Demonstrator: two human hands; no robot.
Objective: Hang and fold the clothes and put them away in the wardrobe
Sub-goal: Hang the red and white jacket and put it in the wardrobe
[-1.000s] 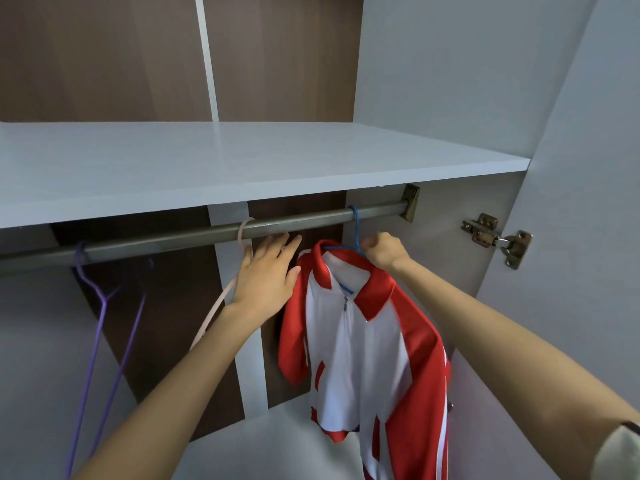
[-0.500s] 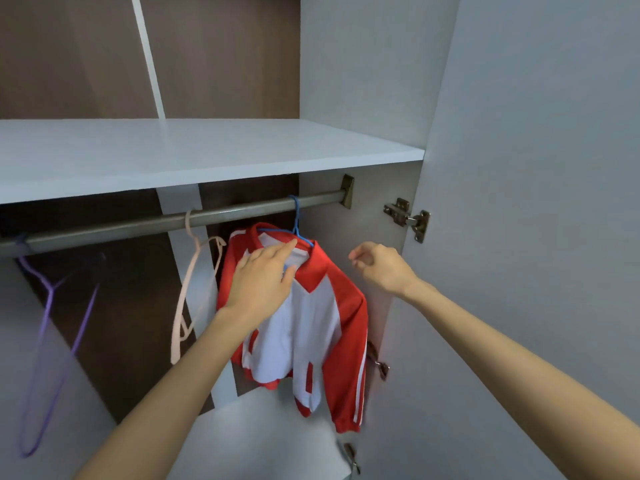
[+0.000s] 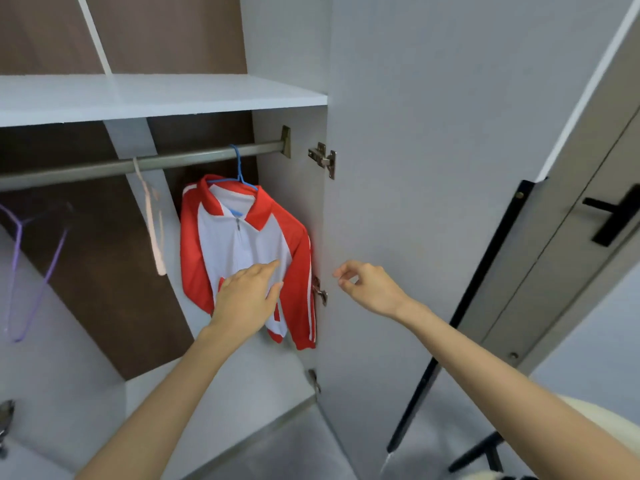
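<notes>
The left hand reaches forward with straight, relaxed fingers over the lower front of the red and white jacket, though I cannot tell if it touches, and the right hand is loosely curled and holds nothing before the open grey wardrobe door. The jacket hangs on a blue hanger at the right end of the rail; its small blue collar label is too small to read. Further left hang a pink hanger and a purple hanger, under a white shelf.
</notes>
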